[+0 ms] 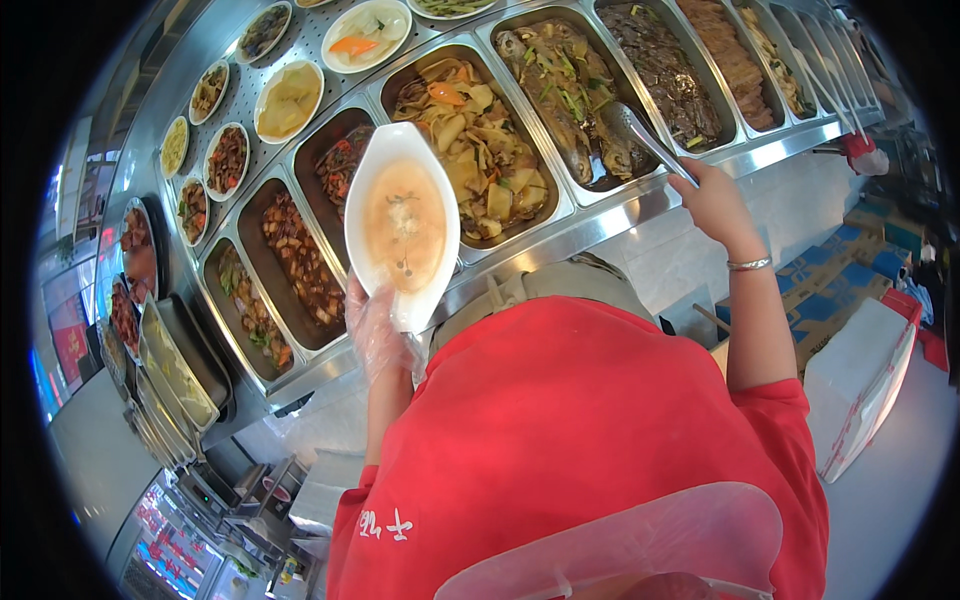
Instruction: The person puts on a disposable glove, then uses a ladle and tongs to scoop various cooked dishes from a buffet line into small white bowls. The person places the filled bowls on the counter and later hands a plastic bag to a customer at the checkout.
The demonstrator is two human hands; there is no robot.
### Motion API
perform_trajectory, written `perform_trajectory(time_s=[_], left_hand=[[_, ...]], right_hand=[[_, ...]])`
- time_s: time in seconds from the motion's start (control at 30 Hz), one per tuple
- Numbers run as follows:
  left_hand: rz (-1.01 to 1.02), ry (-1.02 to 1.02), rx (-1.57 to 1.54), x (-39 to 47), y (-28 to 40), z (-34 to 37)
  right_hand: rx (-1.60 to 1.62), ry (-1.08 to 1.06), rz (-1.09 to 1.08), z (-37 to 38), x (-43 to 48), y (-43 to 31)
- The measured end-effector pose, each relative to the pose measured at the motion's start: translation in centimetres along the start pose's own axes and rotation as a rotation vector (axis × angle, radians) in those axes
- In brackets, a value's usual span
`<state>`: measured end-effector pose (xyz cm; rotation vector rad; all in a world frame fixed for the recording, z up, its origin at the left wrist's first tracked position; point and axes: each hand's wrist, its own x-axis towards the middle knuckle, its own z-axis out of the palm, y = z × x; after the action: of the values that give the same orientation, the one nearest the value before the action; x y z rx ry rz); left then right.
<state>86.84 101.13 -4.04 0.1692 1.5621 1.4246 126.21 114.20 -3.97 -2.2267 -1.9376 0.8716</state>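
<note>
My left hand point(379, 330), in a clear plastic glove, grips the handle end of a white boat-shaped dish point(358, 225). The dish is tilted towards me; its inside is peach-coloured with a flower-like motif, and no food pieces show in it. It hangs above the counter's front row, partly hiding a pan of dark red and brown food point(337, 169). My bare right hand point(716, 202) is closed around the handle of a metal serving spoon point(624, 124). The spoon's bowl, apparently perforated, is over a steel pan of whole cooked fish in brown sauce point(559, 90).
Beside the fish lie a pan of mixed vegetables point(495, 161) and a pan of dark braised food point(660, 75). Small plated dishes, including pale melon slices point(289, 101), stand on a perforated steel shelf. Stacked trays point(176, 364) stand left; cardboard boxes point(832, 285) lie right.
</note>
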Motion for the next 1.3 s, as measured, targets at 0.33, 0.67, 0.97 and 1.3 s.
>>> perform_trajectory(time_s=[0.33, 0.67, 0.97, 1.3], left_hand=[[-0.029, 0.024, 0.069, -0.2, 0.0, 1.9], [-0.037, 0.019, 0.052, 0.0, 0.3, 1.5], [-0.009, 0.018, 0.109, 1.0, -0.4, 1.0], [-0.057, 0.044, 0.101, 0.7, 0.4, 1.9]], right_hand=[[-0.362, 0.013, -0.054, 1.4, -0.8, -2.1], [0.345, -0.237, 0.144, -1.2, 1.9, 2.3], [0.322, -0.243, 0.119, -0.7, 1.9, 3.0], [-0.151, 0.038, -0.108, -1.8, -1.4, -2.3]])
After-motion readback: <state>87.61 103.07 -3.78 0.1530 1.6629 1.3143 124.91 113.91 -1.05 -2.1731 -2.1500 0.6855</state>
